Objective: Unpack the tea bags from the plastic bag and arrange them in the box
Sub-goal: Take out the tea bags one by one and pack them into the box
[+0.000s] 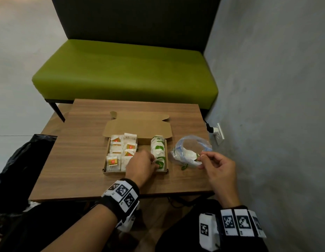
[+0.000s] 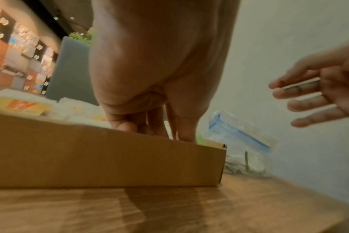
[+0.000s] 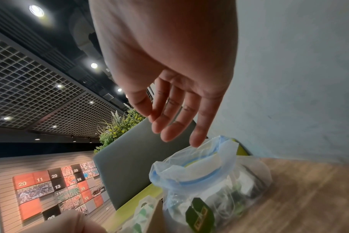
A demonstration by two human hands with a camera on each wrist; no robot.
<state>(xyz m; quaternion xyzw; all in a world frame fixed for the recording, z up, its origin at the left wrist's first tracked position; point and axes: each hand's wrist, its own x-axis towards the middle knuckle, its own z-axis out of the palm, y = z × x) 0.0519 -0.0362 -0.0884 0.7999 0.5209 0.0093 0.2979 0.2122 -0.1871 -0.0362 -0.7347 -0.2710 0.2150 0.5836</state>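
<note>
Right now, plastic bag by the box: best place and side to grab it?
Pinch the near rim of the plastic bag, at its blue zip strip, from above with the right hand. The mouth gapes upward and the soft film is slumped on the table, so the stiffer strip should hold best.

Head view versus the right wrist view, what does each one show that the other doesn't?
Only the head view shows the orange-label tea bags filling the box's left side and the left hand at the green-label row. Only the right wrist view shows a dark green tag inside the bag. Both show the right hand, empty, above the open plastic bag beside the box.
</note>
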